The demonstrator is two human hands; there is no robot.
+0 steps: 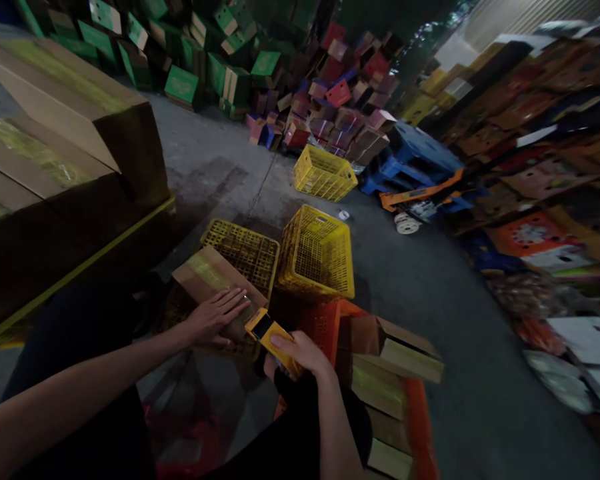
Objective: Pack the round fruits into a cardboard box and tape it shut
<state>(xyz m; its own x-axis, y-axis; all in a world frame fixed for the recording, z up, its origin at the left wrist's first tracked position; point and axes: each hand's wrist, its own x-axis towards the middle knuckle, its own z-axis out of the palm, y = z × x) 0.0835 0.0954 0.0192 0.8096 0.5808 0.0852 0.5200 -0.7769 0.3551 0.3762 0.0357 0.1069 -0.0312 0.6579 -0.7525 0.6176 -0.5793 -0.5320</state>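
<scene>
A closed cardboard box (205,270) lies on a yellow plastic crate (245,243) in front of me, with a strip of yellowish tape along its top. My left hand (220,317) rests on the box, palm down and fingers stretched out. In my right hand (303,352) is a yellow tape dispenser (270,331), with the fingers wrapped round its body. Its front end meets the near right end of the box. My left hand and the dispenser hide part of the box's near side.
To the right stands an orange crate (423,420) holding cardboard boxes (380,387). Ahead are two yellow crates (351,257). Large taped cartons (75,87) stack up at left. Green boxes (181,85), blue pallets (410,150) and an orange pallet jack (420,193) lie farther back.
</scene>
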